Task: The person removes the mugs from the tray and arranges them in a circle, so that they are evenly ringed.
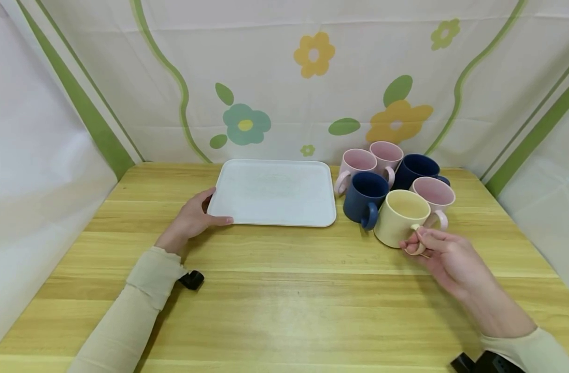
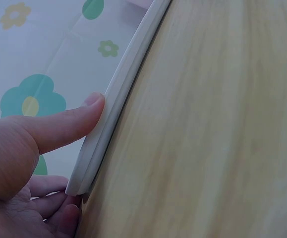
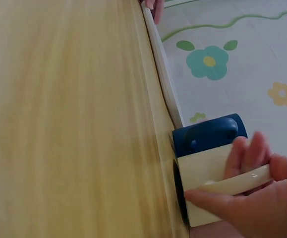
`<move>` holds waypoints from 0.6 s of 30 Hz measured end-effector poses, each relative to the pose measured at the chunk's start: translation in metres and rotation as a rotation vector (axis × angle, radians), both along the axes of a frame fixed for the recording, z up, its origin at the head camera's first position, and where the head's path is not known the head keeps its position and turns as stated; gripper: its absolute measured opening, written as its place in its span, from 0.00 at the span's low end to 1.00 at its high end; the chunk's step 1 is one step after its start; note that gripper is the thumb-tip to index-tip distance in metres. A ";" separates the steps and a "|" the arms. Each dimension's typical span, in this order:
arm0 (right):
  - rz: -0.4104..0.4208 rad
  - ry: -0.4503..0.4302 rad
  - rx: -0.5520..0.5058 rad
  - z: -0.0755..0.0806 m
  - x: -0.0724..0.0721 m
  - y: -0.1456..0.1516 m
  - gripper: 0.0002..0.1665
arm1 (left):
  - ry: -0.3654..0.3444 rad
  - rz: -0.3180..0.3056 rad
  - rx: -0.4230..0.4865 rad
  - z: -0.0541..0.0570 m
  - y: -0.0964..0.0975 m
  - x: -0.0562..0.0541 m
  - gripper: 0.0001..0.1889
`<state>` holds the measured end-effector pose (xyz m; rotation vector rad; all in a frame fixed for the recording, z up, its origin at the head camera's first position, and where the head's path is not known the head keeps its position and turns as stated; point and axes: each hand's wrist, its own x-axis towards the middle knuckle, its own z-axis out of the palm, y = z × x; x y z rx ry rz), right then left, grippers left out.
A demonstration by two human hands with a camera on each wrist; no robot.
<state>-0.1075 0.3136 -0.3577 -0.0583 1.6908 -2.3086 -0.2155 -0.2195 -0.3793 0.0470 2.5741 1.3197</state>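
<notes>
My left hand [image 1: 191,215] holds a white rectangular tray [image 1: 275,194] by its near left corner. Its thumb lies on the near rim, and the other fingers are round the left side, partly under the edge in the left wrist view. My right hand [image 1: 452,259] grips the handle of a cream-yellow mug [image 1: 396,225], which stands upright at the front of a group of mugs. In the right wrist view a dark blue mug [image 3: 207,134] is right beside the cream one, and the fingers wrap the cream handle [image 3: 242,183].
Crowded behind the cream mug are a blue mug [image 1: 363,199], another dark blue mug [image 1: 412,178] and three pink mugs, one at the right [image 1: 434,191]. The wooden table [image 1: 284,295] ends at a flowered curtain [image 1: 275,77] at the back.
</notes>
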 end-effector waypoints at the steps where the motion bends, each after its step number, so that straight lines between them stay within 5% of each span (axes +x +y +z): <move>1: 0.011 0.000 0.027 0.000 -0.001 0.001 0.21 | 0.001 0.001 -0.001 0.000 0.000 0.000 0.59; 11: 0.022 -0.046 0.159 0.003 -0.005 0.007 0.19 | -0.008 0.005 -0.004 0.002 0.002 0.001 0.59; 14: -0.020 -0.040 0.418 0.012 -0.007 0.010 0.17 | -0.008 0.001 -0.005 0.003 0.004 0.000 0.59; 18: -0.091 0.025 0.917 0.032 -0.011 0.018 0.31 | -0.007 -0.013 -0.051 0.008 0.008 -0.001 0.59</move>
